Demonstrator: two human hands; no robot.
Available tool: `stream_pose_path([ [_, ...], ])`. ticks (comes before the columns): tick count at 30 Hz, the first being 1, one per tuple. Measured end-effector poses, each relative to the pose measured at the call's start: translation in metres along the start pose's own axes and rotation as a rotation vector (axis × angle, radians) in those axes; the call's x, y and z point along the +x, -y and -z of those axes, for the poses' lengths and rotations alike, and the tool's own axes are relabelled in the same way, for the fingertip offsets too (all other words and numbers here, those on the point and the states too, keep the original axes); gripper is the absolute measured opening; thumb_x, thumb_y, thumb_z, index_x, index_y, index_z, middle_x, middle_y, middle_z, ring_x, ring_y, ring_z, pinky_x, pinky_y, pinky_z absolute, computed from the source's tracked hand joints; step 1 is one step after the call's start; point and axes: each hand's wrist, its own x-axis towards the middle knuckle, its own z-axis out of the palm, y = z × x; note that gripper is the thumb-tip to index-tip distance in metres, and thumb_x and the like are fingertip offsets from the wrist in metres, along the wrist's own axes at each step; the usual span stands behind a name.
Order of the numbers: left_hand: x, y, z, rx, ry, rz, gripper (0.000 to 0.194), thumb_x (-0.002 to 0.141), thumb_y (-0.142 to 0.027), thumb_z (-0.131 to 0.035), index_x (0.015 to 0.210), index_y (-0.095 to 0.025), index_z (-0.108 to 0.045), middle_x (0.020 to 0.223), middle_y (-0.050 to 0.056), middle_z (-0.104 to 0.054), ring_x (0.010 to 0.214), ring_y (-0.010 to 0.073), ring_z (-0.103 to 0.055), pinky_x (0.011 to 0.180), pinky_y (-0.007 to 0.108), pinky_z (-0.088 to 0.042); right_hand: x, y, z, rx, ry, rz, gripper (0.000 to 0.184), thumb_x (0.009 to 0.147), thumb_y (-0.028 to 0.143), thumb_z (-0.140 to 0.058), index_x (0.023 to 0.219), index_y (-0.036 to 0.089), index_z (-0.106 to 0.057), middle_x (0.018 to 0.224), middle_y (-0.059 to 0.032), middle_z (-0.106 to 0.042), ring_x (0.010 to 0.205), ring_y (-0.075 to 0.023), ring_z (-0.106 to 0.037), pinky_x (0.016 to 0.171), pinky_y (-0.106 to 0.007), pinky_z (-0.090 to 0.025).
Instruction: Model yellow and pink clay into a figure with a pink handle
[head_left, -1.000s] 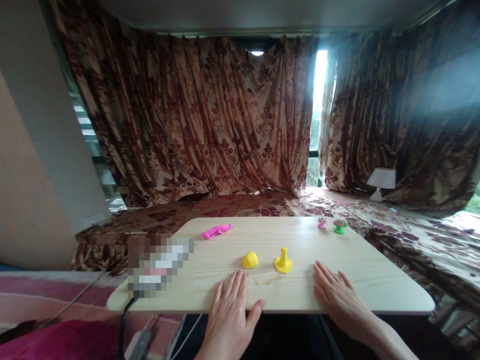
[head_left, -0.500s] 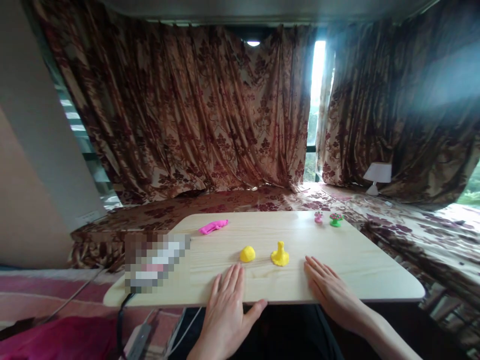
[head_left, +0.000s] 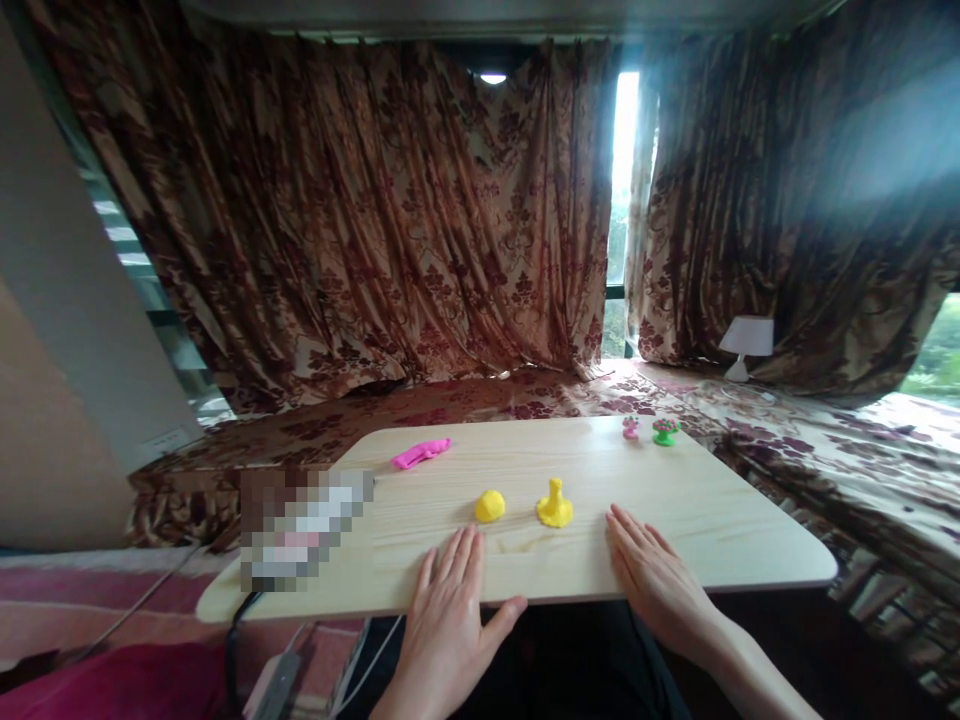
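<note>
My left hand (head_left: pixel 454 610) lies flat on the front edge of the pale wooden table (head_left: pixel 585 555), fingers stretched forward and thumb out to the side. Just beyond its fingertips sits a rounded yellow lump of what looks like modelling clay (head_left: pixel 490 506). To the right of the lump stands a yellow clay piece with a wide base and an upright stem (head_left: pixel 555 505). My right hand (head_left: pixel 656 572) rests palm down near the front edge, right of the stemmed piece, touching neither yellow shape. Both hands hold nothing.
A long pink clay-like piece (head_left: pixel 421 453) lies at the back left. Small pink (head_left: pixel 631 428) and green (head_left: pixel 665 432) mushroom-shaped pieces stand at the back right. A blurred-out object (head_left: pixel 307 530) with a black cable (head_left: pixel 234 640) covers the left side. A white lamp (head_left: pixel 748 340) stands beyond.
The whole view has shifted slightly, so everything appears a little further left and higher. Both hands and the clay pieces keep their places on the table.
</note>
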Motion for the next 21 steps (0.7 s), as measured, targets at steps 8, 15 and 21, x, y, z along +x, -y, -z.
stream_pose_path([
  [8, 0.001, 0.007, -0.010, 0.057, -0.046, -0.013, 0.078, 0.086, -0.064, -0.030, 0.144, -0.011, -0.028, 0.150, 0.010, -0.031, 0.137, 0.0279, -0.029, 0.110, 0.050, -0.025, 0.059, -0.010, 0.011, -0.014, -0.060, -0.038, 0.038, 0.090, 0.032, -0.054, 0.126, 0.020, -0.050, 0.137, -0.0085, -0.047, 0.121, -0.0261, -0.048, 0.100, -0.052, -0.037],
  [15, -0.001, 0.004, -0.008, 0.051, -0.028, -0.011, 0.079, 0.086, -0.064, -0.028, 0.145, -0.011, -0.025, 0.151, 0.012, -0.028, 0.139, 0.0263, -0.026, 0.111, 0.051, -0.023, -0.005, -0.002, 0.000, -0.035, -0.006, -0.036, 0.046, 0.097, 0.027, -0.028, 0.141, 0.016, -0.036, 0.149, -0.0107, -0.032, 0.137, -0.0202, -0.029, 0.112, -0.042, -0.024],
  [21, 0.002, 0.001, -0.003, 0.052, -0.017, -0.010, 0.078, 0.086, -0.064, -0.029, 0.143, -0.010, -0.030, 0.149, 0.013, -0.032, 0.138, 0.0277, -0.028, 0.111, 0.051, -0.025, 0.037, 0.004, 0.005, -0.004, -0.026, -0.007, 0.040, 0.095, 0.033, -0.044, 0.132, 0.019, -0.045, 0.145, -0.0101, -0.039, 0.132, -0.0236, -0.038, 0.108, -0.048, -0.029],
])
